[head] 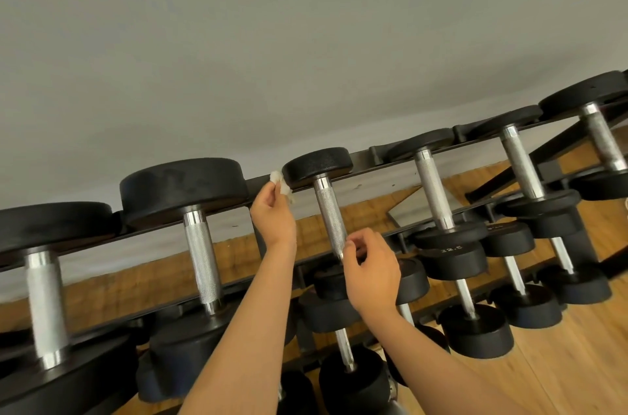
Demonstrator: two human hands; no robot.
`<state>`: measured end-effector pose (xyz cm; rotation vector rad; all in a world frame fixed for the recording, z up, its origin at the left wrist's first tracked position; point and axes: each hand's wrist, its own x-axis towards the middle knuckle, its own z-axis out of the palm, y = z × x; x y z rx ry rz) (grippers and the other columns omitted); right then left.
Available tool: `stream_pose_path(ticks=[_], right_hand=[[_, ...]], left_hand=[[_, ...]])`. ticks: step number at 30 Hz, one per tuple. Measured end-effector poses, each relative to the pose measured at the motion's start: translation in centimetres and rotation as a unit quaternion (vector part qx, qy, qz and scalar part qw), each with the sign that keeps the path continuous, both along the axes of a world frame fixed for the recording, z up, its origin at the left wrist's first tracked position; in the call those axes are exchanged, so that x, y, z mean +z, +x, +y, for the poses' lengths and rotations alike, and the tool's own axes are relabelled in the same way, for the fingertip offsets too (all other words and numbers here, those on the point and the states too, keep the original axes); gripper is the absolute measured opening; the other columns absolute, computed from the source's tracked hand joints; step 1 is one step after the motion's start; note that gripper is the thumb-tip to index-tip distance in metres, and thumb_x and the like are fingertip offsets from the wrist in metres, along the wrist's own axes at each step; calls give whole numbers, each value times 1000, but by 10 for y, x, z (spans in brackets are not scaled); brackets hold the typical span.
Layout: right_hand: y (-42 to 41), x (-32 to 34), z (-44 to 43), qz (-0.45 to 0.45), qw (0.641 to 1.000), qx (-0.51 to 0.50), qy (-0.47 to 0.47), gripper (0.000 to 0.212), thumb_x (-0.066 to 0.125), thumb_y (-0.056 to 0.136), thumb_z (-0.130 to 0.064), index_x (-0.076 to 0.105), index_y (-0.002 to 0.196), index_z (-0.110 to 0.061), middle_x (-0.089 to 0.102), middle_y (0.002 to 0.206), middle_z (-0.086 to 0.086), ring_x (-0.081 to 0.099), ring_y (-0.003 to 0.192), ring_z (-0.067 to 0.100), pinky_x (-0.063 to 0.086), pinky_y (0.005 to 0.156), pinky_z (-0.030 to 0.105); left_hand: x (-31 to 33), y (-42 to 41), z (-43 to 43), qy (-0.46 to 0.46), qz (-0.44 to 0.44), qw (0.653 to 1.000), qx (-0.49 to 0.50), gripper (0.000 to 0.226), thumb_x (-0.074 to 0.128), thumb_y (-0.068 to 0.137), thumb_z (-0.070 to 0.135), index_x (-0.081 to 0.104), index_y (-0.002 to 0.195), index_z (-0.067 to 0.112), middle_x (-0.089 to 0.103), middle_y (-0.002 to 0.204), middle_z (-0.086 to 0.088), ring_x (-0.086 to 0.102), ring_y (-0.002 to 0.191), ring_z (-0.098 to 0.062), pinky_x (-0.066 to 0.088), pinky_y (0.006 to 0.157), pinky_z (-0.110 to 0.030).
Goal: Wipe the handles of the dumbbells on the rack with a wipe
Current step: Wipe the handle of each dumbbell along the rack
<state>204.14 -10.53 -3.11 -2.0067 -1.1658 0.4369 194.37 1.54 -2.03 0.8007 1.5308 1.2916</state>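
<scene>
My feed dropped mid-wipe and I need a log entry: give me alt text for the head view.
The left hand pinches a white wipe beside the far head of a top-row dumbbell, while the right hand curls its fingers at the near end of its knurled handle. Black dumbbells fill the rack against a grey wall.

A plain grey wall [306, 40] fills everything above and behind both grips. Wooden floor [560, 363] shows below and to their right, with a pale patch [404, 207] on it.
</scene>
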Motion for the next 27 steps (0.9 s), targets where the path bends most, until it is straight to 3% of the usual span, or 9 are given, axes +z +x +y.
stream_pose_path(ticks=[3, 7, 13, 25, 27], right_hand=[[0, 0, -1, -1, 1000, 2, 4, 13, 48, 88, -34, 58, 87, -27, 58, 79, -12, 56, 74, 8, 52, 69, 36], [0, -1, -1, 1, 1000, 4, 6, 19, 44, 87, -40, 58, 87, -28, 58, 80, -12, 57, 75, 9, 52, 68, 36], [0, -2, 0, 5, 1000, -2, -1, 14, 46, 88, -36, 58, 87, -29, 59, 80, -13, 57, 76, 12, 52, 67, 37], [0, -1, 0, 3, 1000, -2, 5, 13, 46, 88, -35, 57, 86, -28, 58, 79, -13, 57, 74, 10, 53, 67, 37], [-1, -1, 0, 4, 1000, -3, 4, 13, 46, 88, -36, 57, 85, -29, 58, 79, -13, 57, 74, 9, 53, 68, 38]], left_hand=[[-5, 0, -6, 28, 68, 997, -9, 15, 55, 98, 14, 69, 100, 18, 66, 87, 10, 61, 89, -4, 51, 86, -22], [-11, 0, 1, 17, 155, 988, -1, 25, 55, 97, 16, 66, 119, 9, 60, 115, -8, 50, 96, -2, 51, 96, -30], [-9, 3, 14, 8, 148, 989, -9, 24, 53, 98, 14, 68, 115, 7, 67, 102, -11, 63, 99, -22, 55, 91, -40], [8, 2, 7, 22, 65, 998, 8, 17, 56, 97, 12, 71, 103, 16, 70, 96, 3, 64, 95, -7, 52, 95, -29], [14, 5, 2, 38, 52, 998, 17, 23, 56, 97, 11, 68, 115, 18, 69, 108, 6, 61, 105, -5, 49, 96, -20]])
